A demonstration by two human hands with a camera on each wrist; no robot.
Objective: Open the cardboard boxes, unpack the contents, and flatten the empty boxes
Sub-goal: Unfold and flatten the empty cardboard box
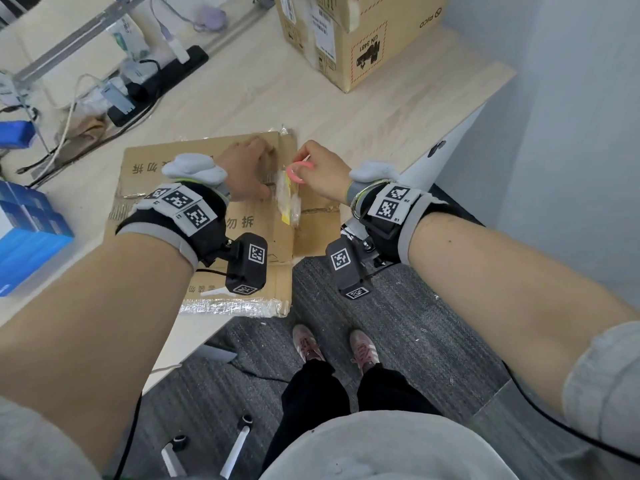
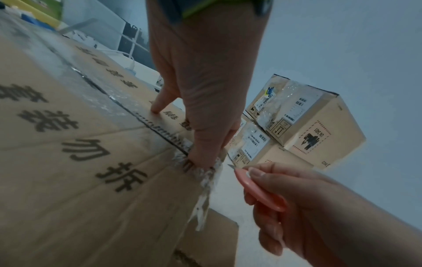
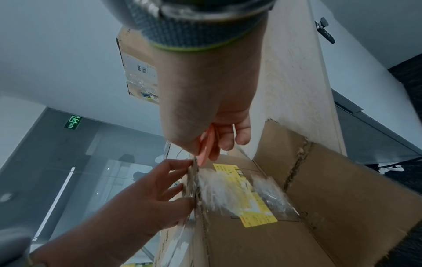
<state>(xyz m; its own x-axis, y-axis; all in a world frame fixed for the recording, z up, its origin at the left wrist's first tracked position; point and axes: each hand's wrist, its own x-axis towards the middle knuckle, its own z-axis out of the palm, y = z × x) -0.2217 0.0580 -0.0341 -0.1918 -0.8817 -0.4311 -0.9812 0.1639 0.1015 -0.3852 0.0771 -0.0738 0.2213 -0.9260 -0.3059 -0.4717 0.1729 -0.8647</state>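
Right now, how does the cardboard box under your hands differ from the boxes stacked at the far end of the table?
The near box lies low on the table, its seam slit and torn tape hanging; the stacked boxes stand upright, one on another. The near box bears large printed characters; the stacked boxes carry small labels and a hazard mark. All are brown cardboard.

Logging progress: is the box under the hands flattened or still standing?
Flattened: the box lies flat on the desk, its flaps spread.

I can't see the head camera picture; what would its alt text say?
A person's left hand presses on a flattened brown cardboard box on a pale wooden table, while the right hand holds a small pink cutter at its torn tape.
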